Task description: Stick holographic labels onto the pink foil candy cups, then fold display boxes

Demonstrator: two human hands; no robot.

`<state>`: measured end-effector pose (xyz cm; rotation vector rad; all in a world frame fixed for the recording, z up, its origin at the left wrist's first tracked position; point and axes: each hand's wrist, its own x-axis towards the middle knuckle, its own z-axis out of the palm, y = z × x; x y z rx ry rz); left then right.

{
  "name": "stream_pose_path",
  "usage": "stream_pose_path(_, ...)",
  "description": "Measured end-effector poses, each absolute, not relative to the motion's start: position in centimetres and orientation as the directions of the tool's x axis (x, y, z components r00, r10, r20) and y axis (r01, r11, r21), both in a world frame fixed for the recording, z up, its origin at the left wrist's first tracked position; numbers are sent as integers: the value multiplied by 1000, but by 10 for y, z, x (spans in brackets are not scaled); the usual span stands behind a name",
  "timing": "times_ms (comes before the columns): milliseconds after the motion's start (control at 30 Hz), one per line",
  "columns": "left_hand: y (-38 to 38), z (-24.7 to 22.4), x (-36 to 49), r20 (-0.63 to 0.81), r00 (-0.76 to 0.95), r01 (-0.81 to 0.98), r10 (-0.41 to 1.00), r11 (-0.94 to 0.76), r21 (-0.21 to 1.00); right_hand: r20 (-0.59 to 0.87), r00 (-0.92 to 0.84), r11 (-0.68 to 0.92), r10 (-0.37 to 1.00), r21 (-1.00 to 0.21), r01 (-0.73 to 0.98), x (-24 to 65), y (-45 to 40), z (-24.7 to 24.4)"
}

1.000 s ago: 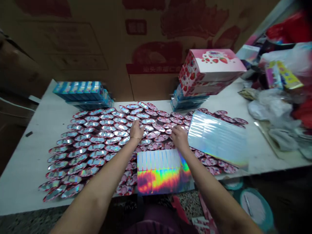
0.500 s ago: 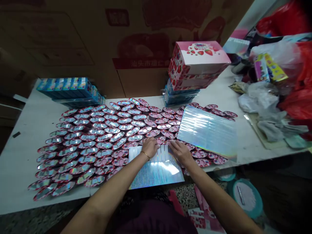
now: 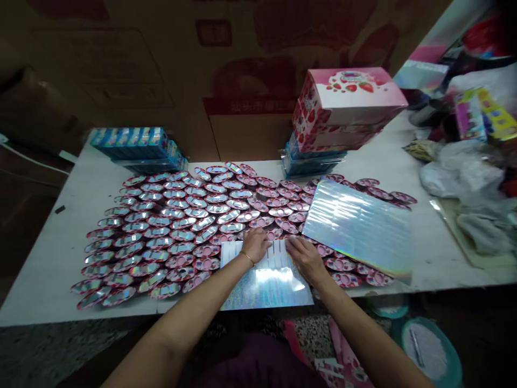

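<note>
Silvery, rainbow-catching film makes up the near sheet [image 3: 262, 293], which lies at the front of the white table [image 3: 44, 269], right under the person's two hands. From where I stand, its longer side runs left to right, while the narrow strips marked on it point away from the body. Most of it spreads from the fingers back towards the person; only its far edge meets the fingertips. The left hand [image 3: 255, 247], with a thin bracelet [image 3: 247, 259] at the wrist, is nearer the middle of that edge, and the right hand [image 3: 306, 260] covers its right end. Just beyond the fingertips come pink-centred oval pieces [image 3: 262, 221]; mirror-topped ovals [image 3: 157, 243] crowd the left. A second sheet [image 3: 359, 226] lies aslant over more ovals to the right, hiding them. The fingers of each hand are bunched close and bent down, but I can't tell whether either pinches a strip, since the knuckles block the view. Glare washes out the sheet's middle, and the right hand hides its far right corner.
</note>
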<state>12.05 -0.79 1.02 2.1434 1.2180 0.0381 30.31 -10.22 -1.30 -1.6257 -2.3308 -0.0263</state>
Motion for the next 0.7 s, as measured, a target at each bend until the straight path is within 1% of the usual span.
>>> stream_pose_path(67, -10, 8, 122, -291, 561, 765, 775, -350, 542, 300, -317, 380, 900, -181, 907, 306, -107, -14)
stream_pose_path(133, -12, 5, 123, -271, 564, 767, 780, -373, 523, 299, -289, 367, 909, -249, 896, 307, -111, -2)
stream_pose_path(233, -15, -1, 122, -223, 593, 748, 774, -428, 507, 197, -229, 295, 953, -448, 844, 309, -110, 40)
stream_pose_path(300, -16, -4, 121, -182, 615, 714, 767, -445, 541, 57, -144, 149, 988, -594, 790, 308, -105, 75)
stream_pose_path(367, -15, -3, 118, -116, 589, 666, 800, -399, 630, -71, -3, -47, 997, -687, 725, 303, -94, 102)
stream_pose_path(433, -12, 1, 113, -59, 500, 564, 864, -273, 780, -161, 125, -204, 979, -759, 618, 294, -79, 116)
stream_pose_path(467, -9, 4, 110, -62, 438, 480, 897, -175, 860, -198, 176, -263, 964, -793, 550, 289, -71, 117)
stream_pose_path(500, -5, 7, 107, -99, 375, 375, 922, -54, 925, -229, 225, -312, 947, -825, 472, 284, -62, 115)
stream_pose_path(533, -1, 10, 105, -171, 328, 260, 929, 86, 962, -264, 270, -355, 926, -851, 387, 280, -55, 110)
stream_pose_path(567, 2, 13, 102, -260, 305, 150, 916, 223, 963, -302, 309, -393, 902, -871, 296, 277, -48, 104)
stream_pose_path(633, 9, 20, 100, -418, 321, 2, 850, 441, 898, -379, 358, -445, 853, -888, 118, 271, -40, 92)
stream_pose_path(700, 13, 26, 99, -484, 361, -49, 797, 535, 843, -439, 360, -466, 823, -885, -14, 266, -36, 82)
